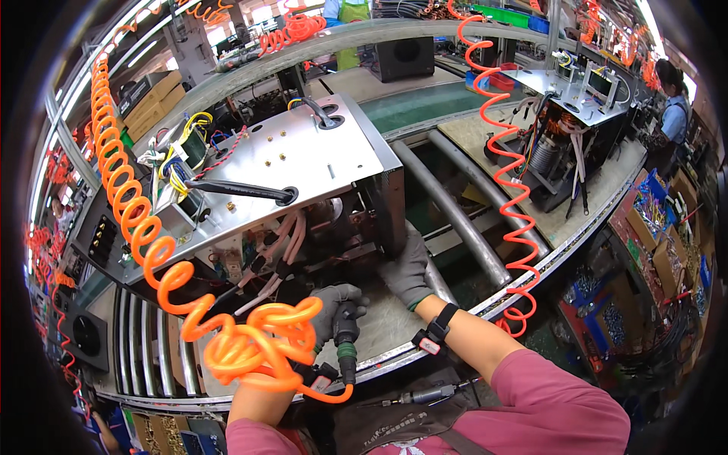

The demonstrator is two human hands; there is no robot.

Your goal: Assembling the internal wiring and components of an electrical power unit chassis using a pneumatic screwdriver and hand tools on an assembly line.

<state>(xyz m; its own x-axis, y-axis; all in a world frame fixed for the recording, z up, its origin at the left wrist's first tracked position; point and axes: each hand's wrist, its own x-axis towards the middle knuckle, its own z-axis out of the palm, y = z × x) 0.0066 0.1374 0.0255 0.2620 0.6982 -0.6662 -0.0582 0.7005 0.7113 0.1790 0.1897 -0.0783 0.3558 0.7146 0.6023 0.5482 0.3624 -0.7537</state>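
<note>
Resting on the bench, the open metal chassis is steadied by your right hand, flat against its corner; your left hand grips the pneumatic screwdriver, whose orange coiled hose could snag the exposed wiring.

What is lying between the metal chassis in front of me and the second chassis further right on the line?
In the head view, two grey tubes run diagonally between the near chassis and the far chassis, and an orange coiled hose hangs there.
</note>
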